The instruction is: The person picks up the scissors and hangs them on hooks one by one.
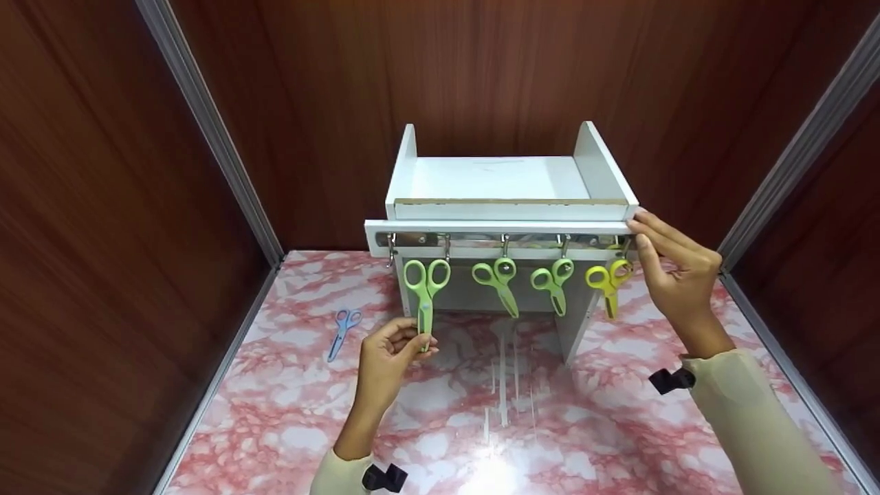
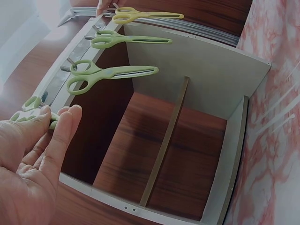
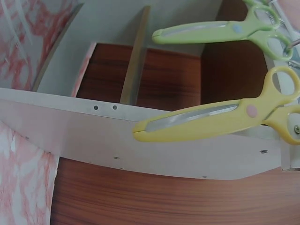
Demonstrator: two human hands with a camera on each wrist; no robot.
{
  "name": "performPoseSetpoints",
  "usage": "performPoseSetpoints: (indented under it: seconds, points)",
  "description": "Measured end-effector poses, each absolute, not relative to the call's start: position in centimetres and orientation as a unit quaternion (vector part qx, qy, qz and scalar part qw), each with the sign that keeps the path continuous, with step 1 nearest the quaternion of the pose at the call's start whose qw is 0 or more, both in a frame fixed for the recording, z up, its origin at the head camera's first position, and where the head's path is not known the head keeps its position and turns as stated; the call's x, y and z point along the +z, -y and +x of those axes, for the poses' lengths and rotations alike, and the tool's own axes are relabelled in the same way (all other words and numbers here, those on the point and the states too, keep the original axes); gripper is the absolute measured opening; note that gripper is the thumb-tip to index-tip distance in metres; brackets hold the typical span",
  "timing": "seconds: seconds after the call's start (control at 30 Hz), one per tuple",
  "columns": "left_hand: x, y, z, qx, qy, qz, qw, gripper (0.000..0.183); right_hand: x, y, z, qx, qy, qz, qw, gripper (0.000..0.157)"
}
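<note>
My left hand (image 1: 388, 361) pinches a pair of green scissors (image 1: 425, 295) near the lower, blade end, handles upward. Their finger loops are just below the second hook from the left; I cannot tell whether they touch it. Two more green scissors (image 1: 502, 282) (image 1: 553, 283) and yellow scissors (image 1: 609, 282) hang from hooks farther right on the metal hook rail (image 1: 474, 240). My right hand (image 1: 680, 268) rests with extended fingers at the rail's right end; it is out of sight in the right wrist view, where the yellow scissors (image 3: 206, 117) hang close to the camera.
Blue scissors (image 1: 339, 333) lie on the red-and-white marbled table (image 1: 295, 412), left of the white shelf unit (image 1: 495, 179). The leftmost hook (image 1: 391, 247) bears nothing. Brown wood panels (image 1: 481, 69) enclose the back and sides.
</note>
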State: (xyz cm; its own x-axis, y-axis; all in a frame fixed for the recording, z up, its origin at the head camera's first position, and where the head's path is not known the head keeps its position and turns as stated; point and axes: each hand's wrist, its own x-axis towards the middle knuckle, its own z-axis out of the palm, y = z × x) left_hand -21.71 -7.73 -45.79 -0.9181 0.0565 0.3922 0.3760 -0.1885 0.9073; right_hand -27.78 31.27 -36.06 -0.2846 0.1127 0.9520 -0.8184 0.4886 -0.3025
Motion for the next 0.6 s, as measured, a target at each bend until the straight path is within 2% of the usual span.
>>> performPoseSetpoints:
  seconds: [0.6]
  points:
    - [-45.89,7.53,-22.11,-0.757,0.623,-0.172,0.097,0.024,-35.80,-31.04,-27.52,0.426,0.674,0.259,0.545,0.017]
